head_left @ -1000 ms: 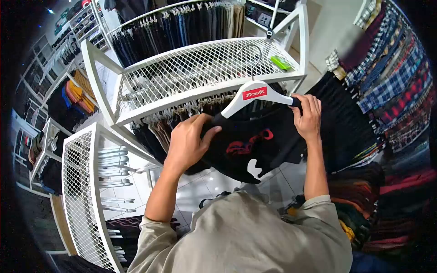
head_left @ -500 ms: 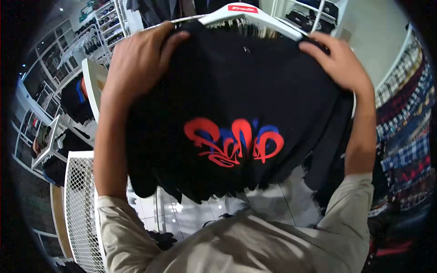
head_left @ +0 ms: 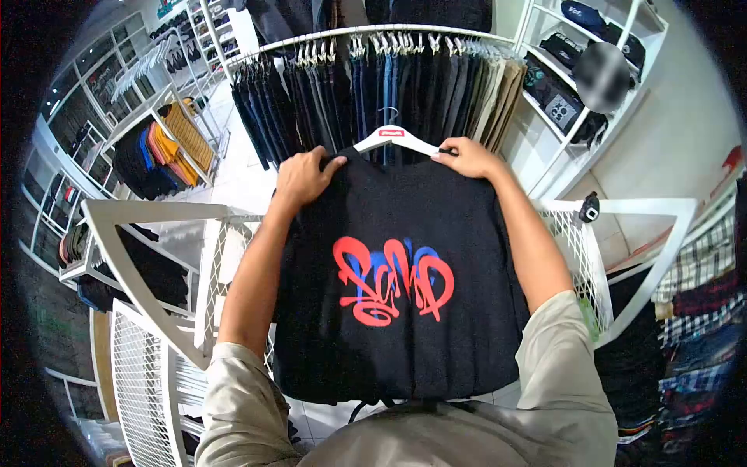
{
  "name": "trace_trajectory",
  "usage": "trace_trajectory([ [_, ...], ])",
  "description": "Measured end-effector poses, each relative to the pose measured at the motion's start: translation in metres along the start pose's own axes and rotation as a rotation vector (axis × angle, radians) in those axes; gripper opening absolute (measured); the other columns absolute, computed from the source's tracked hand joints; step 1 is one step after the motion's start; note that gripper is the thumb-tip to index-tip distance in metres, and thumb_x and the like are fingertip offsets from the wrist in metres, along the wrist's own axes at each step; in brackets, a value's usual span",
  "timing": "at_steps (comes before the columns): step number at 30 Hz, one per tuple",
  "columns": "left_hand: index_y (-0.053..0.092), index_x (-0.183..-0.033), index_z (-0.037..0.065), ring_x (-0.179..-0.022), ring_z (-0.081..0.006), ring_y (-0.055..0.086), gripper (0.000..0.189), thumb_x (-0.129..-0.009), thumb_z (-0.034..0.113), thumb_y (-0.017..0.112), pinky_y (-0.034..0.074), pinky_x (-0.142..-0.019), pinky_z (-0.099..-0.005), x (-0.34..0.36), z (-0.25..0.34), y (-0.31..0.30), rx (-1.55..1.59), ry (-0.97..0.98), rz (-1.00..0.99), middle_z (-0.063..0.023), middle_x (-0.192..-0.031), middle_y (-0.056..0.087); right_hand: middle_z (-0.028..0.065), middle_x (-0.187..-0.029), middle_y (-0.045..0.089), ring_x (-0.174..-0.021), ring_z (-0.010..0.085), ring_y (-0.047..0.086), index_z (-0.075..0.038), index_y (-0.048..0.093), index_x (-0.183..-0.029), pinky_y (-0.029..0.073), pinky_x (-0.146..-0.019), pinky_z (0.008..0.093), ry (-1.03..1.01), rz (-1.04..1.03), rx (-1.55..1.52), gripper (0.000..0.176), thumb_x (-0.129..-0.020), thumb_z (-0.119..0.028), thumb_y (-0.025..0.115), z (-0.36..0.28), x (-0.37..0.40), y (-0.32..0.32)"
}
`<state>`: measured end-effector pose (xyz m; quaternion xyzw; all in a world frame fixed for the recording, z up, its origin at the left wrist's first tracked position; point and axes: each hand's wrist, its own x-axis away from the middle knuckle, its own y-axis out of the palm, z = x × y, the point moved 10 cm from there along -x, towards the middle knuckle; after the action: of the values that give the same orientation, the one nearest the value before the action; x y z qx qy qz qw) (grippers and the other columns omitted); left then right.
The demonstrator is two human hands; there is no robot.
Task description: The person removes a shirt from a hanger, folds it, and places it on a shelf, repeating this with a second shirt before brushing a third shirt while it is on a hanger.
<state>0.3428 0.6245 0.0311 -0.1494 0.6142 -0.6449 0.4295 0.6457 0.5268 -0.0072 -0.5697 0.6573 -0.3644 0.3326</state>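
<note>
I hold up a black T-shirt [head_left: 389, 233] with a red and blue graffiti print, hanging on a white hanger [head_left: 393, 137] that bears a red label. My left hand [head_left: 302, 176] grips the shirt's left shoulder over the hanger's end. My right hand [head_left: 467, 157] grips the right shoulder the same way. The shirt hangs flat in front of me, above a white mesh rack [head_left: 580, 241].
A curved rail of dark and khaki trousers [head_left: 389, 78] hangs straight ahead. White mesh racks [head_left: 140, 373] stand at the lower left. Wall shelves with caps and bags [head_left: 576, 54] are at the upper right, plaid shirts [head_left: 700, 311] at the right, folded clothes [head_left: 156, 152] at the left.
The shirt was lifted off the rack and raised close to the camera, and is now held out farther at arm's length, fully spread. My view has tilted up toward the trouser rail.
</note>
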Motion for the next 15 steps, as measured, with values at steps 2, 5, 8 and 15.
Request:
trace_trajectory([
  [2,0.066,-0.094,0.002,-0.079,-0.0442,0.069,0.062,-0.096,0.064,0.054,0.052,-0.069,-0.0534,0.0,-0.004,0.026,0.03,0.013,-0.015,-0.025,-0.077,0.069,0.0157,-0.095,0.074,-0.09,0.0273,0.071,-0.006,0.073,-0.113,0.054,-0.081,0.0399,-0.017,0.004,-0.095,0.046,-0.093,-0.047,0.07,0.004,-0.025,0.029],
  [5,0.067,-0.095,0.003,-0.08,-0.0438,0.069,0.063,-0.096,0.065,0.054,0.052,-0.069,-0.0524,-0.001,-0.007,0.047,0.022,0.008,-0.044,-0.0242,-0.078,0.069,0.0126,-0.089,0.074,-0.072,0.0208,0.071,-0.005,0.065,-0.127,0.055,-0.067,0.0346,0.06,-0.042,-0.221,0.051,-0.097,-0.045,0.067,-0.01,-0.058,0.062],
  [8,0.068,-0.097,0.003,-0.079,-0.0435,0.069,0.063,-0.095,0.065,0.054,0.052,-0.07,-0.052,-0.002,-0.01,0.054,0.033,-0.03,-0.095,-0.0231,-0.076,0.069,0.0249,-0.112,0.072,-0.088,0.0322,0.074,0.007,0.05,-0.141,0.056,-0.086,0.0421,0.19,0.022,-0.407,0.066,-0.097,-0.04,0.066,-0.004,-0.096,0.082],
  [15,0.073,-0.101,0.005,-0.091,-0.0415,0.07,0.056,-0.1,0.056,0.05,0.053,-0.08,-0.0495,-0.005,-0.048,0.071,0.19,-0.183,-0.186,-0.0249,-0.089,0.071,0.0203,-0.108,0.074,-0.097,0.0255,0.074,0.005,0.039,-0.151,0.057,-0.086,0.0366,0.261,0.227,-0.682,0.063,-0.097,-0.015,0.066,0.003,-0.135,0.084],
])
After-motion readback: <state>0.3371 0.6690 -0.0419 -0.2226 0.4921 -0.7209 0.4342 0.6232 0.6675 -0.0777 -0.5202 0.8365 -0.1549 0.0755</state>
